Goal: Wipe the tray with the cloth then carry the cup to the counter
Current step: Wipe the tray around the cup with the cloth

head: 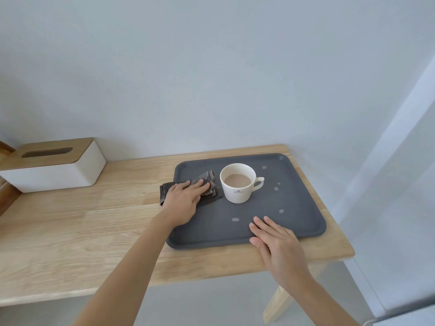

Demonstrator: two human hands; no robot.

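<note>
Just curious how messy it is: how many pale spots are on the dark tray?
5 on the tray: one behind the cup, two right of its handle, two near the front. The cloth or hands may hide more.

The only writing was on the white cup (237, 184), which stood between the two hands, just beside the left hand (183, 203) and further off than the right hand (277, 245). Low on the side of the cup was a small dark mark, like a little crown with a short line of tiny letters under it. The letters were too small and blurry to read. Nothing else there had words, numbers or signs on it that could be read.
</note>
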